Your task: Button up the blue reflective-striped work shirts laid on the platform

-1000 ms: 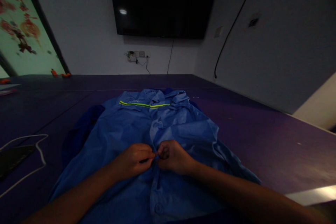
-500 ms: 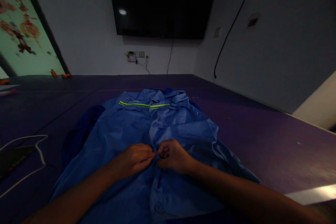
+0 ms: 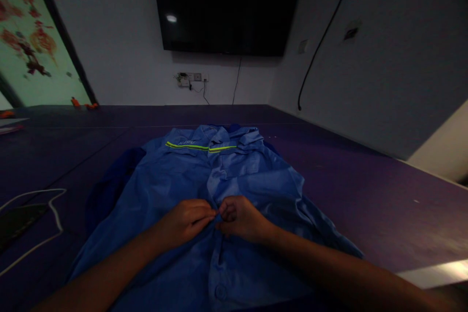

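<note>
A blue work jacket (image 3: 175,170) with a collar and a yellow-green stripe across the chest lies front up before me. Its front placket runs down the middle, and a round button (image 3: 220,292) shows near the hem. My left hand (image 3: 192,219) is closed, fingertips pinching the cloth at the placket. Close against it, my right hand (image 3: 239,217) has its fingers curled and pinches the placket from the other side. The fingertips of both hands nearly meet. Whatever small part of the placket lies between them is hidden.
The jacket rests on a purple floor (image 3: 351,180). At the left lie a dark flat object (image 3: 22,224) and a white cable (image 3: 56,212). A large black screen (image 3: 226,5) hangs on the far wall above sockets (image 3: 197,77). Small orange things (image 3: 75,102) stand far left.
Both hands stay at the same place on the placket. The right fingers have shifted very slightly; the jacket lies as before.
</note>
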`<state>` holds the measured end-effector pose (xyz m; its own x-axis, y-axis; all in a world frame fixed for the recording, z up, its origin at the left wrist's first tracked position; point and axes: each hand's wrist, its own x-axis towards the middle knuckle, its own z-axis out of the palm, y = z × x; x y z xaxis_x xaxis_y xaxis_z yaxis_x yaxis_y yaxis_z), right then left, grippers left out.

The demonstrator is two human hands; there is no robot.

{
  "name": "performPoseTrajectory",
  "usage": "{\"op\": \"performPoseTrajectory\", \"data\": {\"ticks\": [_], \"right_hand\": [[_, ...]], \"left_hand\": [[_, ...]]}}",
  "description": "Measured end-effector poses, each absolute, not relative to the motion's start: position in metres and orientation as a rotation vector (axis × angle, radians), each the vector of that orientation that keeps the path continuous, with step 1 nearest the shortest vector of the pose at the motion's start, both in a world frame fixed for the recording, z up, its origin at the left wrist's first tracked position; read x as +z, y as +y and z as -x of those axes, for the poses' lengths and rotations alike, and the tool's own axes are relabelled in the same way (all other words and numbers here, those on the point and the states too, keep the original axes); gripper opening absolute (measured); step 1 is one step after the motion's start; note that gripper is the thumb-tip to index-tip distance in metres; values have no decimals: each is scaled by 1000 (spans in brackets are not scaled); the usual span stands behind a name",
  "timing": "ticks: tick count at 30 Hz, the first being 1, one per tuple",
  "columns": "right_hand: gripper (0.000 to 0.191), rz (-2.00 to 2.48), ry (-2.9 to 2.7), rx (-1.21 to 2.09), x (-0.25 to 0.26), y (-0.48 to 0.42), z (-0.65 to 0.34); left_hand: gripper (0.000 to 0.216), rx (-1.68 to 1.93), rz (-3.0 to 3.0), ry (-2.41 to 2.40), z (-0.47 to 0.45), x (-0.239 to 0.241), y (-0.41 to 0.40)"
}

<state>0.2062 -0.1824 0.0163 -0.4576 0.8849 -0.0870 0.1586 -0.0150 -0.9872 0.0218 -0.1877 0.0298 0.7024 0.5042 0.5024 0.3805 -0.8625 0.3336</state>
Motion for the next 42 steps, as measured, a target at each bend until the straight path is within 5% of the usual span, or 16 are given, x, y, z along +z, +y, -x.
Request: {"op": "performPoseTrajectory", "data": {"ticks": [27,42], "right_hand": [[21,1154,-1643,1483,12,-180,-206],[12,1101,-1499,1508,23,-186,-202]], "left_hand": [[22,885,-2648,732,-24,25,-187],[22,890,-2208,1153,-27,45,-191]]}}
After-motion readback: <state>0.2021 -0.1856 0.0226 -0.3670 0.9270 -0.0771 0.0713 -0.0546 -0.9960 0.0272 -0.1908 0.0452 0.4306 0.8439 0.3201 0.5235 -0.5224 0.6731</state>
